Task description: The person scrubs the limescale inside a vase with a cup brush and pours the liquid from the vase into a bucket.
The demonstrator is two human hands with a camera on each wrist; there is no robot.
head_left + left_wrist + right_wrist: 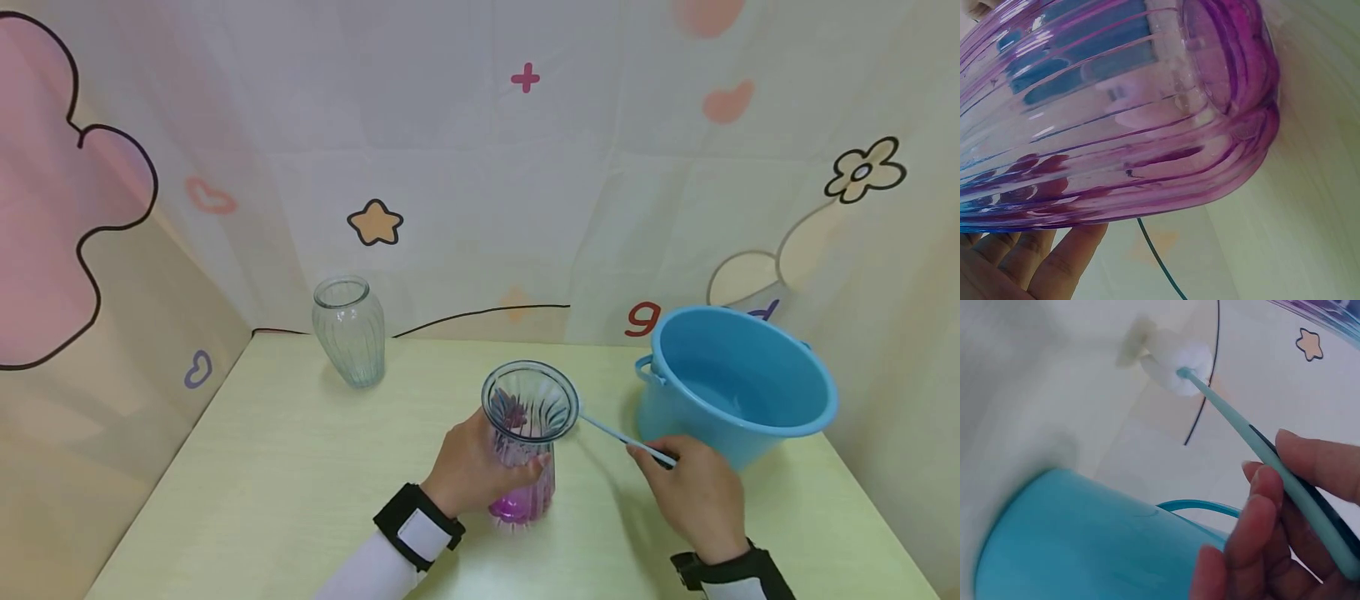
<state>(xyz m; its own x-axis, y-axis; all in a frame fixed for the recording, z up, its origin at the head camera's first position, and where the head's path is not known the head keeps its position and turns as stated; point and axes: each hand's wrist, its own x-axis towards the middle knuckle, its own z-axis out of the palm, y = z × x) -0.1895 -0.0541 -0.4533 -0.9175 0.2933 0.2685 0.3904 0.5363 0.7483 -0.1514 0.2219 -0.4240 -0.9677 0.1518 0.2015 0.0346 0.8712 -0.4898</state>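
My left hand (476, 471) grips a ribbed glass vase (517, 504), bluish at its wide mouth and purple-pink at its base. In the left wrist view, the fingers (1069, 262) lie along the side of the vase (1116, 144). The thin light-blue handle of a bottle brush (615, 432) is pinched in my right hand (693, 492), just right of the vase. Its round white head (1179, 353) shows in the right wrist view, outside the vase; in the head view the vase hides it.
A clear ribbed glass vase (349, 333) stands at the back left of the pale table (300, 492). A blue bucket (720, 429) with a side handle stands at the right, close beside my right hand. A printed curtain (465, 167) hangs behind the table.
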